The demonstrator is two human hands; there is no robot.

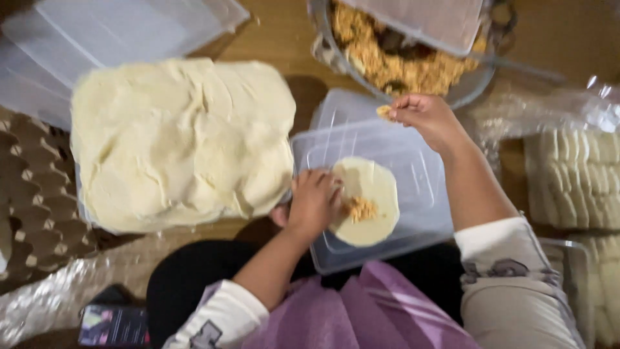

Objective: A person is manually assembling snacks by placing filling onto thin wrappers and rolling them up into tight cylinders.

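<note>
Left hand (314,201) flat, steadying dough round (368,187) with filling (359,208) on plastic lid (413,168); right hand (426,119) pinched on filling bit (383,111).

place: a home kitchen spot for making food
dough: a big pale dough heap (181,142) on a wooden table (278,39)
filling: a bowl of crumbly filling (400,58)
boxes: clear plastic lids (103,32)
</note>
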